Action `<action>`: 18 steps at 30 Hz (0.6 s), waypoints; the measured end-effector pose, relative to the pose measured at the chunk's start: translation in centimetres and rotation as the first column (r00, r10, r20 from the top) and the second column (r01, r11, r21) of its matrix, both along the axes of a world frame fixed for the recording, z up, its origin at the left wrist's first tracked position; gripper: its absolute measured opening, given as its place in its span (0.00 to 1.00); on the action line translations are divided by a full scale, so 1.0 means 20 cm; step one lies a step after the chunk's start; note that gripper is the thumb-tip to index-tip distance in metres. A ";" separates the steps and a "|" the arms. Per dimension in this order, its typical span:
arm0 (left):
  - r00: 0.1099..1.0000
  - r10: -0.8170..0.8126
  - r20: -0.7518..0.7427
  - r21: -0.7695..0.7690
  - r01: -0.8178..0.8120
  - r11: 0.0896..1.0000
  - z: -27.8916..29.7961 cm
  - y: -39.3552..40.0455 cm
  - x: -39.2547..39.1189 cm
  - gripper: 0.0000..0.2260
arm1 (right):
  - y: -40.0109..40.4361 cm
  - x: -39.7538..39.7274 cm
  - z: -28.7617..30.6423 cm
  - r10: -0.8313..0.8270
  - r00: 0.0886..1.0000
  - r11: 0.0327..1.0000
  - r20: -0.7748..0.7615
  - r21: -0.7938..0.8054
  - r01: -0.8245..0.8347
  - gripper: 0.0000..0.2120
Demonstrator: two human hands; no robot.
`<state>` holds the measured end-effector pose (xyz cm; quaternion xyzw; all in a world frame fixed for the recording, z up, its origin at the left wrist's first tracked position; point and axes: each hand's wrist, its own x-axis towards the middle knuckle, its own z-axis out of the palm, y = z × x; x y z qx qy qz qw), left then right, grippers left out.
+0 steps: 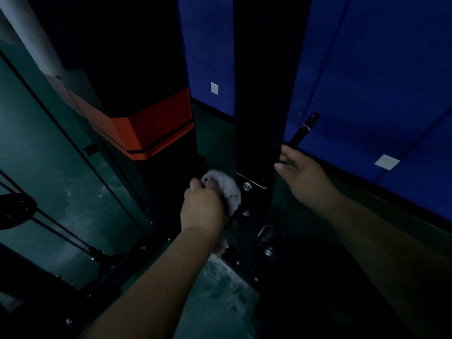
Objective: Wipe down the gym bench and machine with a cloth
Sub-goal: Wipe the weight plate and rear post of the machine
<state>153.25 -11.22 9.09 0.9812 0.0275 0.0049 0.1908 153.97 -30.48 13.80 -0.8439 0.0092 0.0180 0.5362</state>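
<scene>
two bare forearms reach in from the near edge toward a dark upright post point(256, 133) of a gym machine in a dimly lit room. left hand point(203, 206), fingers curled tight, grips a pale, fluffy cloth point(228, 189) and holds it against the post's left edge, low down, just left of two shiny bolts point(247, 186). the cloth looks bunched and nubbly, whitish with a faint pink cast; a tail of it point(222, 245) shows below the wrist. right hand point(299, 172) sits at the post's right edge, fingers loosely bent and close together, fingertips near a black handle point(302, 130); whether they touch it cannot be told. blue wall pads point(367, 81) stand behind, a red pad point(151, 128) to the far left. black cables point(61, 133) run down to a pulley point(14, 209) at left, above a green speckled floor point(220, 294).
</scene>
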 end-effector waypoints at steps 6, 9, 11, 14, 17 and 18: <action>0.985 -0.044 0.165 -0.182 0.074 0.981 -0.09 -0.25 -0.03 0.09 | -0.02 0.03 -0.04 -0.021 1.000 0.999 0.001 -0.028 0.021 0.23; 0.971 -0.183 0.153 0.078 0.173 0.982 -0.22 -0.32 -0.04 0.12 | -0.01 0.04 -0.05 -0.015 1.000 0.999 0.012 -0.045 0.015 0.24; 0.963 -0.246 0.108 0.197 0.222 0.955 -0.22 -0.34 -0.06 0.15 | -0.01 0.04 -0.06 -0.012 1.000 0.999 0.017 -0.038 0.013 0.24; 0.918 -0.389 0.078 0.255 0.359 0.898 -0.17 -0.33 -0.14 0.25 | -0.02 0.03 -0.04 0.021 1.000 1.000 -0.012 -0.023 -0.021 0.26; 0.897 -0.442 0.018 0.121 0.437 0.891 -0.08 -0.24 -0.28 0.23 | -0.03 0.02 -0.02 0.025 0.997 0.999 -0.068 0.030 -0.023 0.28; 0.908 -0.418 -0.030 0.082 0.419 0.904 -0.06 -0.22 -0.31 0.25 | -0.03 0.01 -0.01 0.011 0.997 0.999 -0.073 0.039 -0.008 0.28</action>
